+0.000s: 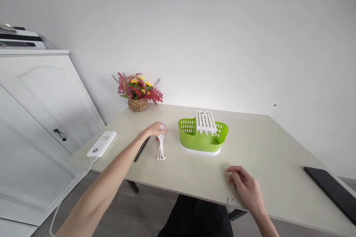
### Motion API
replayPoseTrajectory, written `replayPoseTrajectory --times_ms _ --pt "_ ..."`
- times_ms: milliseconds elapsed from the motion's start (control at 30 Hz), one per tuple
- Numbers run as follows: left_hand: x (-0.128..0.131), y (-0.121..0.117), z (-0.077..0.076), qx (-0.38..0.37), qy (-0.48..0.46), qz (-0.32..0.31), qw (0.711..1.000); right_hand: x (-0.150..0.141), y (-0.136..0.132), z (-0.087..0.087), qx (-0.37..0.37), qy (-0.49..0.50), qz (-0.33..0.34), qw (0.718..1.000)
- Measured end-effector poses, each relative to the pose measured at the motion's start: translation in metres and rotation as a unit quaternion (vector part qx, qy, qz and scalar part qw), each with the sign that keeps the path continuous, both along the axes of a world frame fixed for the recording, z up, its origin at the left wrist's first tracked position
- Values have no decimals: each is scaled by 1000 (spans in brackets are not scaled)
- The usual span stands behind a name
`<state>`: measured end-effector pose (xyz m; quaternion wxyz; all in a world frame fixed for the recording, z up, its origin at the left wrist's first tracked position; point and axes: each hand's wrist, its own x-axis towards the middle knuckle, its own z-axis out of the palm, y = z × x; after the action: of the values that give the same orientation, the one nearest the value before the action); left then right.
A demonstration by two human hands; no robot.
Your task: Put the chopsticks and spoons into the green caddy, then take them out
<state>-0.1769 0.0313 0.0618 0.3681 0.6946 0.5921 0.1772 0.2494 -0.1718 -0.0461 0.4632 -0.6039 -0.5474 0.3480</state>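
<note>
My left hand is closed around a bunch of white spoons. One spoon's bowl shows beside the fingertips, and the handles point down toward the tabletop. Beside that hand lies a pair of slim black sticks, like chopsticks. To the right of the spoons stands a green utensil caddy on a white base, topped by a white slotted rack with small hooks along its front. My right hand rests near the table's front edge, loosely open, with fingers bent and nothing in them.
A wicker basket of artificial flowers stands at the table's back left. On the left lies a white power strip with its cable hanging off the edge. A black tablet-like slab lies at right. A white cabinet stands left.
</note>
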Motion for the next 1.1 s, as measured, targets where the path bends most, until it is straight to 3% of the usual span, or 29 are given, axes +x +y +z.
replayPoseTrajectory --times_ms 467,767,1100 --pt "8 0 -19 127 130 -14 983 0 0 2 -3 -1 -4 1000" --pt "19 -12 -17 235 234 -16 943 1 2 -1 5 8 1 1000" --pt "31 -16 -34 309 271 -2 911 0 2 1 8 6 -8 1000"
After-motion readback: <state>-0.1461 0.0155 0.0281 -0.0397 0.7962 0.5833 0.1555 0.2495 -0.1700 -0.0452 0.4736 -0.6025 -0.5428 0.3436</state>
